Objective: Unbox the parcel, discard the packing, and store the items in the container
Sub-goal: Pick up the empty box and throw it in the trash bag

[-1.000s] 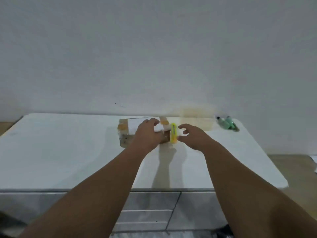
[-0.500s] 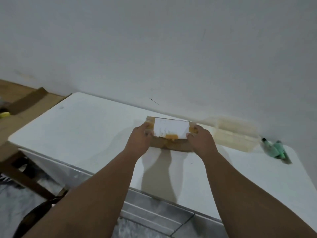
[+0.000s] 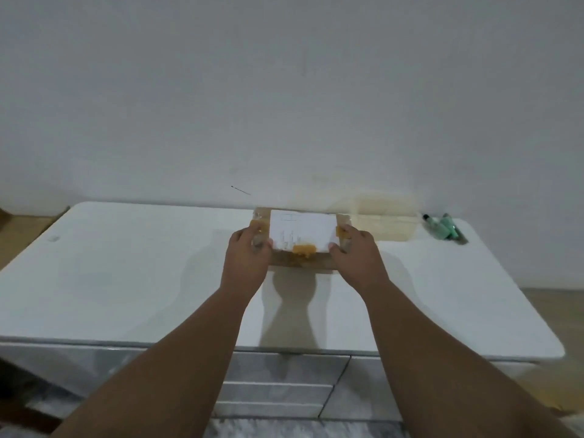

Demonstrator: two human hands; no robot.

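Observation:
A brown cardboard parcel [image 3: 301, 230] with a white label and orange tape patches lies on the white tabletop [image 3: 126, 263] near the wall. My left hand [image 3: 246, 257] grips its left end and my right hand [image 3: 357, 257] grips its right end. The thumbs rest on the top face. A clear plastic container [image 3: 392, 222] stands just behind and to the right of the parcel, against the wall. Nothing is visible inside it.
Two green bottles [image 3: 442, 227] lie at the table's back right corner. White drawers [image 3: 278, 387] run under the front edge. Wooden floor shows to the left and right of the table.
One second ago my right hand held a small yellow object beside the parcel. Now that object is out of sight and both hands grip the parcel's ends.

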